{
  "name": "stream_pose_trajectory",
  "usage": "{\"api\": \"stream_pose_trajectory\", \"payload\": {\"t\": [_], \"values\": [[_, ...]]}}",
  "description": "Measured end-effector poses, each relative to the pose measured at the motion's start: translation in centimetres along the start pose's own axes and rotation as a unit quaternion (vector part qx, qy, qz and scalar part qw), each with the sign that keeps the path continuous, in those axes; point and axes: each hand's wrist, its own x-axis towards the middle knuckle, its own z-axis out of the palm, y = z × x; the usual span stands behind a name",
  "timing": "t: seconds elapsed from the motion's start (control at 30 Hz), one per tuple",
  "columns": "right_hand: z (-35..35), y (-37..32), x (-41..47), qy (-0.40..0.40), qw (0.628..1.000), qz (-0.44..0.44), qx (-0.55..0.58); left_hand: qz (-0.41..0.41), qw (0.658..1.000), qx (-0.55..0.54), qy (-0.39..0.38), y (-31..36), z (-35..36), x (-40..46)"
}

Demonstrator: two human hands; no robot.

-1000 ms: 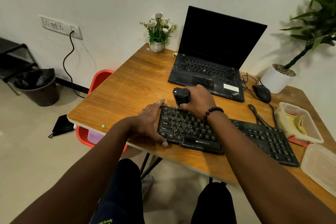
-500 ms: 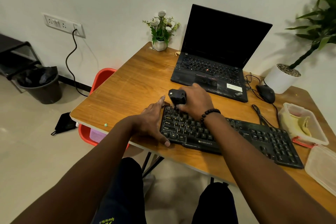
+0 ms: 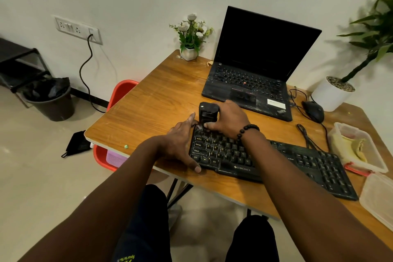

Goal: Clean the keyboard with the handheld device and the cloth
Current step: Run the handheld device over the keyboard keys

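The keyboard is stretching rightward from the handheld device, which is being gripped by the right hand; the left hand is being pressed on its near-left end, fingers spread.

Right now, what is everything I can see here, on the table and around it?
keyboard: 1, black, near table edge
handheld device: 1, black, at keyboard's far left corner
laptop: 1, black, open, far side
mouse: 1, black, right of laptop
flower pot: 1, white, far corner
plant pot: 1, white, far right
plastic box: 1, clear, holds yellow cloth
lid: 1, clear, near right
table: 1, wooden
chair: 1, red, left of table
bin: 1, dark, floor
wall socket: 1, white
left hand: rests at keyboard's left end
right hand: grips device
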Motion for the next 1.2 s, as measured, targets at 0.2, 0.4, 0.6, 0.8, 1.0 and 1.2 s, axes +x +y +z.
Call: {"api": "stream_pose_trajectory", "payload": {"t": [0.2, 0.4, 0.6, 0.8, 1.0, 1.2], "values": [[0.2, 0.0, -0.4, -0.016, 0.996, -0.014, 0.082, 0.001, 1.0, -0.002, 0.005, 0.2, -0.1, 0.0], [0.0, -0.2, 0.1, 0.022, 1.0, -0.013, 0.017, -0.003, 1.0, 0.005, 0.006, 0.5, 0.0, -0.2], [0.1, 0.9, -0.5, 0.034, 0.999, 0.032, -0.008, 0.001, 1.0, 0.005, -0.003, 0.4, 0.0, -0.2], [0.4, 1.2, -1.4, 0.007, 0.999, 0.035, 0.004, -0.004, 1.0, -0.001, -0.005, 0.2, -0.1, -0.1], [0.4, -0.1, -1.7, -0.021, 0.999, -0.011, 0.04, -0.004, 1.0, 0.008, -0.001, -0.1, 0.0, 0.1], [0.2, 0.4, -1.8, -0.002, 0.997, -0.008, 0.08, -0.005, 1.0, 0.008, 0.002, -0.3, 0.1, 0.2]]}}
